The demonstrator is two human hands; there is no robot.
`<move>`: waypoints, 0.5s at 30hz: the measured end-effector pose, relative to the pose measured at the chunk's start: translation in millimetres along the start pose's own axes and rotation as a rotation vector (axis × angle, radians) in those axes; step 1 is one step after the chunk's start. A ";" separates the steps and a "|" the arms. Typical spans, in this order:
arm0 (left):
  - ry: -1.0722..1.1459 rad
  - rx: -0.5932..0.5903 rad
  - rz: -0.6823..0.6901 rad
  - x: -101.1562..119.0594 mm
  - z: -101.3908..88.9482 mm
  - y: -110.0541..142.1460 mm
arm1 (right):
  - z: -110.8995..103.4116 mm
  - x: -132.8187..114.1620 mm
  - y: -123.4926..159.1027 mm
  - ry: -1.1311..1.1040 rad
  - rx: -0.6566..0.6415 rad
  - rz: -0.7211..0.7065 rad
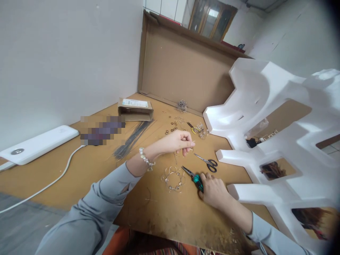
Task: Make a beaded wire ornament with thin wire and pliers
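Observation:
My left hand [177, 142], with a beaded bracelet [146, 159] on its wrist, is raised over the table. Its thumb and fingertips pinch a thin curled wire [193, 144]; the fine detail is too small to make out. My right hand [214, 189] is wrapped around the green and black handles of needle-nose pliers [197, 181], whose jaws point up and left. A wire ring with clear beads and loose loops [173, 179] lies between my arms. Just beyond the pliers rest black-handled scissors [209, 163].
Behind my left hand lie small dark rings [172, 129], yellow-handled pliers [194, 130] and a wire tangle [182, 105]. Straight wires [134, 138] lie by an open cardboard box [136, 115]. White foam packing [239, 156] borders the right; a white power bank [42, 143] sits left.

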State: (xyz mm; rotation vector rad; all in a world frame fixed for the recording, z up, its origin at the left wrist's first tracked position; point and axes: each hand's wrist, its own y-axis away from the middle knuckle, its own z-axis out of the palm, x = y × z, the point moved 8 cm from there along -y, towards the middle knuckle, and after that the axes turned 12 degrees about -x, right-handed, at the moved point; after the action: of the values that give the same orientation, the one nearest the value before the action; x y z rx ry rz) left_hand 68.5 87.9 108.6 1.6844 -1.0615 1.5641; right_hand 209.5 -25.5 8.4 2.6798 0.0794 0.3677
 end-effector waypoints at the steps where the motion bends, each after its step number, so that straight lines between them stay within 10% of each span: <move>1: -0.013 -0.013 0.006 0.1 0.9 0.1 | -1.1 3.2 0.0 -0.011 0.001 -0.001; 7: -0.096 -0.034 0.051 4.1 -0.3 1.5 | -16.8 41.9 18.2 -0.034 0.145 -0.098; 15: -0.226 -0.011 0.046 3.7 2.4 -0.1 | -109.7 43.0 78.9 0.398 0.747 -0.210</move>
State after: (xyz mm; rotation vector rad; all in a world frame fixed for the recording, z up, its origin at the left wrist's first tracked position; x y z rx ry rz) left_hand 69.7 85.3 112.0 1.8741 -1.2275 1.4167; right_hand 221.3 -47.1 148.1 3.2153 0.7424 0.9528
